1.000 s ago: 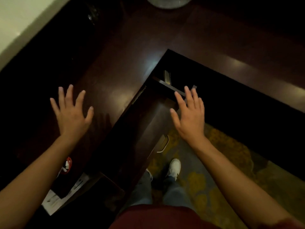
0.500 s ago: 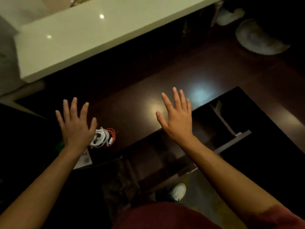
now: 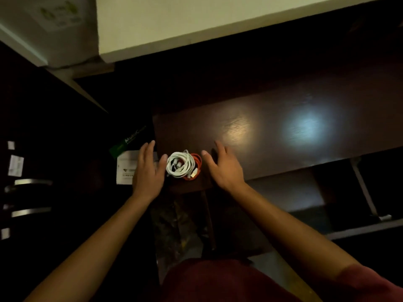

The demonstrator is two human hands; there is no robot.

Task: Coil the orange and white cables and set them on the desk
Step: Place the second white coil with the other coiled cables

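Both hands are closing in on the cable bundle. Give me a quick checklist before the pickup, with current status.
1. White cable and orange cable in view, bundled together on the desk: ok.
2. Left hand open and empty beside the bundle: ok.
3. Right hand open and empty on the other side: ok.
4. Cables separated from each other: not ok, they overlap.
5. Cable ends free of knots: cannot tell.
6. Bare desk surface beyond the bundle for setting coils down: ok.

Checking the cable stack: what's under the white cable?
The orange cable lies under the white cable, its loops showing at the right and near edges. The dark desk is beneath both. The rest of the orange coil is covered.
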